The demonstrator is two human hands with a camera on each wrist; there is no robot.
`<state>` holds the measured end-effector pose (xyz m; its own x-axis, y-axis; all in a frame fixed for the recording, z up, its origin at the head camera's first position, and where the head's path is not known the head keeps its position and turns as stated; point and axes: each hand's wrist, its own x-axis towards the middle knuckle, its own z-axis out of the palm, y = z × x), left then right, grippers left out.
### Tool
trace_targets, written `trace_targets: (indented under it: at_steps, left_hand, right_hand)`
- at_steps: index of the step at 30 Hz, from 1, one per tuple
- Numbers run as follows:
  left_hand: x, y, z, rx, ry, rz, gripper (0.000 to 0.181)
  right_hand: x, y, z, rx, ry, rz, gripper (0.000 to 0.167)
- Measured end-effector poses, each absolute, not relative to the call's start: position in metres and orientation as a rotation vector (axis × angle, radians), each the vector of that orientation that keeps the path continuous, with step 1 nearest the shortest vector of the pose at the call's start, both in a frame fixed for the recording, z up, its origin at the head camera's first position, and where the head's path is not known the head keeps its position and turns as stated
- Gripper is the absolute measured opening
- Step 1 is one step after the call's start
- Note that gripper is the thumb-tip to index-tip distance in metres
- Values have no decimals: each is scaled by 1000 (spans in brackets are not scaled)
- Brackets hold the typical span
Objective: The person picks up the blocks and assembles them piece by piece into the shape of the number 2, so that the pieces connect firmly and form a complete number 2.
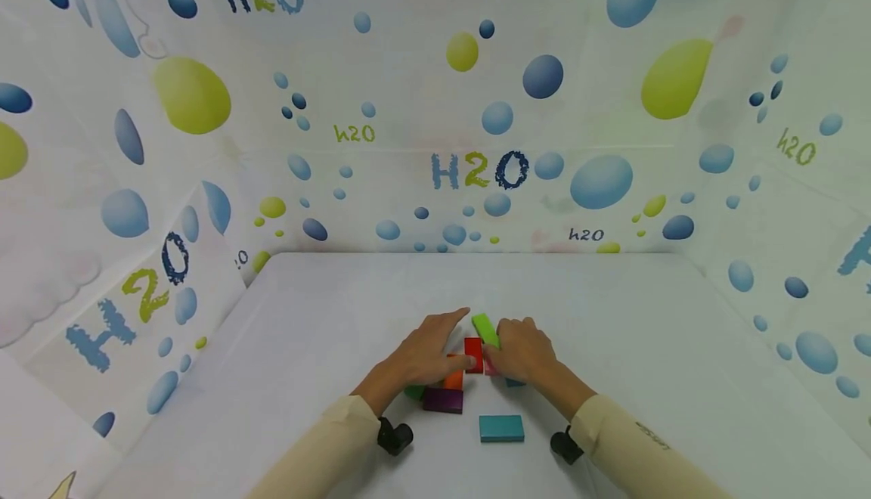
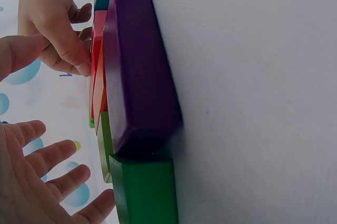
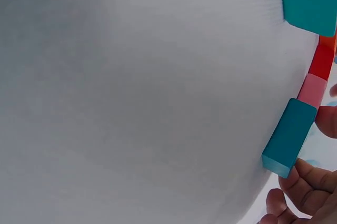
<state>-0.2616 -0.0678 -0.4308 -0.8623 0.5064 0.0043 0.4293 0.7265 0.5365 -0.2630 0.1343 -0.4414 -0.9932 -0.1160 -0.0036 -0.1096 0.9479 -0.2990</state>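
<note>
My right hand (image 1: 527,349), its fingers curled, pinches the near end of a tilted lime green block (image 1: 482,325); its fingertips are partly hidden. Its thumb lies by a pink block (image 3: 313,90). Just in front of this hand is a teal-blue block (image 3: 290,134). Left of it, my left hand (image 1: 430,349) hovers with fingers spread, its thumb reaching over a red block (image 1: 472,348). Under that hand are an orange block (image 1: 453,379), a purple block (image 2: 138,66), a dark green block (image 2: 145,190) and an olive-green block (image 2: 105,145).
A separate teal block (image 1: 501,429) lies nearer to me on the white table (image 1: 327,310). Behind the table stands a white backdrop (image 1: 408,91) with printed bubbles and lettering. Black wrist cameras (image 1: 395,436) hang by both sleeves.
</note>
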Motion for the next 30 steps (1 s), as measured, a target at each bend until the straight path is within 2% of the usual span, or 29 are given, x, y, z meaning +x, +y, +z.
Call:
trace_targets:
  at_steps: [17,30]
  left_hand:
    - [-260,-69,-432,748,2792,807,82]
    - [-260,-69,-431,763,2817,786,80]
  right_hand:
    - [-262,130,-441,-136,3037,-602,25]
    - [-262,131,-440,-196,3102,-538,25]
